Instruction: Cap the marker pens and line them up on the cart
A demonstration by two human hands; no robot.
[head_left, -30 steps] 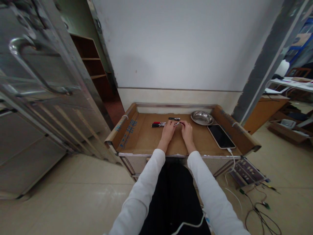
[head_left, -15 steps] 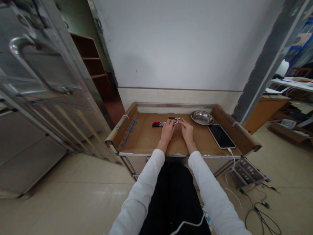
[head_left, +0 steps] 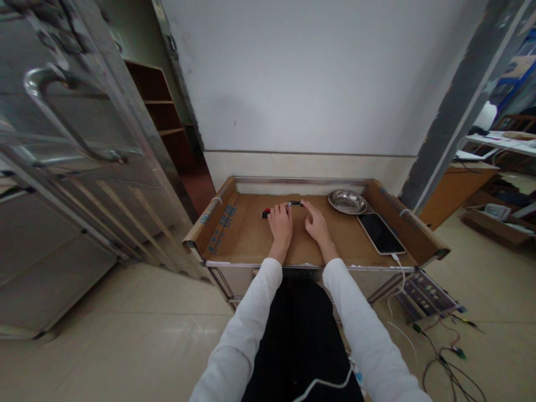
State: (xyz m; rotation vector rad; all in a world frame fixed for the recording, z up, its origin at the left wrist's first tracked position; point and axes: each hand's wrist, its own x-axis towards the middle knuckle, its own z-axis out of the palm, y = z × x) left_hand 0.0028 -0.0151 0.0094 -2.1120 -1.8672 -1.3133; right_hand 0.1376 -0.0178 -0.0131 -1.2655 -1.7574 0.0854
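Note:
Both hands are over the brown cardboard lining (head_left: pixel 247 234) of a shallow tray-like cart top. My left hand (head_left: pixel 281 226) lies over the red and black pens (head_left: pixel 266 213), hiding most of them; its fingers are bent, and what they hold, if anything, is hidden. My right hand (head_left: pixel 317 224) has its fingertips at the right end of a black pen (head_left: pixel 296 203), with the thumb apart from the index finger. The black pen lies crosswise between the fingertips of the two hands.
A round metal dish (head_left: pixel 347 201) sits at the back right. In front of it lies a phone (head_left: pixel 381 233) with a white cable. Raised cardboard-covered sides (head_left: pixel 408 223) bound the cart top. Behind stands a white wall (head_left: pixel 310 78).
My left hand has shifted left over the pens, covering more of them. The fingertips of my two hands have moved apart, and the white piece between them no longer shows.

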